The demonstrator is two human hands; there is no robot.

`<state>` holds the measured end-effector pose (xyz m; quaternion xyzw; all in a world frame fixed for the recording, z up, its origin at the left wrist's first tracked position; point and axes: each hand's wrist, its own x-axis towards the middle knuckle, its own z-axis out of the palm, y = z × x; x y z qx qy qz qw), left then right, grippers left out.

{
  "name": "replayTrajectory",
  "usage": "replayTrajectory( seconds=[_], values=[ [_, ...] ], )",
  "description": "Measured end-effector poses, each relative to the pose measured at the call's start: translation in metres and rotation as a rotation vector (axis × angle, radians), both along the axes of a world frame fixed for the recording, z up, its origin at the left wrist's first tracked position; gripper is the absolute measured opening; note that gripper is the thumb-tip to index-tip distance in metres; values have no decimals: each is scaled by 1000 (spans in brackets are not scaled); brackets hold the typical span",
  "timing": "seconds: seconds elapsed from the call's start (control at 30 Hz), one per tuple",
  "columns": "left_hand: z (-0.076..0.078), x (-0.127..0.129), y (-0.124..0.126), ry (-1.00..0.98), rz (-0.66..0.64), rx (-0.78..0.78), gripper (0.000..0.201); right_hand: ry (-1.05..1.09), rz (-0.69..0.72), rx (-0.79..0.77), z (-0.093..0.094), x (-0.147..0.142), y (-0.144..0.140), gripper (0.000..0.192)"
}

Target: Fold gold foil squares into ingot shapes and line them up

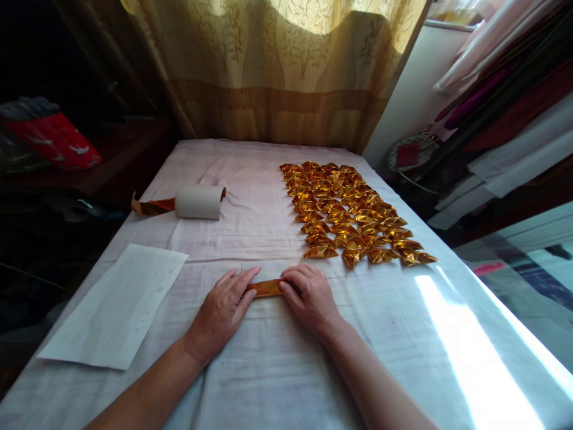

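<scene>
A narrow strip of gold foil paper [267,288] lies flat on the white cloth-covered table [268,370], near its front middle. My left hand [224,307] presses its fingertips on the strip's left end. My right hand [308,295] presses down on the strip's right end, fingers bent over it. Both hands rest on the cloth. Beyond my right hand, several folded gold paper pieces [349,212] lie in neat rows.
A white roll with gold foil trailing from it [197,202] lies at the back left. A white sheet of paper [119,304] lies at the front left. A gold curtain [277,65] hangs behind; stacked cloth [501,101] fills shelves at right. Bright glare covers the right front.
</scene>
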<state>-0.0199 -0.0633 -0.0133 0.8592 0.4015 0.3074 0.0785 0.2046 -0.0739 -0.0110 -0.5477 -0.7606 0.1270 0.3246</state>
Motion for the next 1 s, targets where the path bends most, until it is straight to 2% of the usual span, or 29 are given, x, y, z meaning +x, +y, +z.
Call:
replayTrajectory(
  seconds=[0.2,0.3,0.37,0.5,0.7,1.0],
  values=[
    [6,2,-5,94,6,94,25,-46,-78,16,0,-6,0,9],
    [14,6,-13,185,-5,175,28,-77,-99,9,1,-8,0,11],
    [18,10,-18,214,-62,197,31,-83,-99,8,2,-9,0,11],
    [16,13,-25,229,-153,174,32,-80,-98,10,2,-9,0,13],
    [6,12,-26,223,-143,114,36,-77,-106,-14,2,-9,-1,13],
    [10,13,-25,248,-128,112,38,-55,-119,-27,1,-10,-1,8]
  ],
)
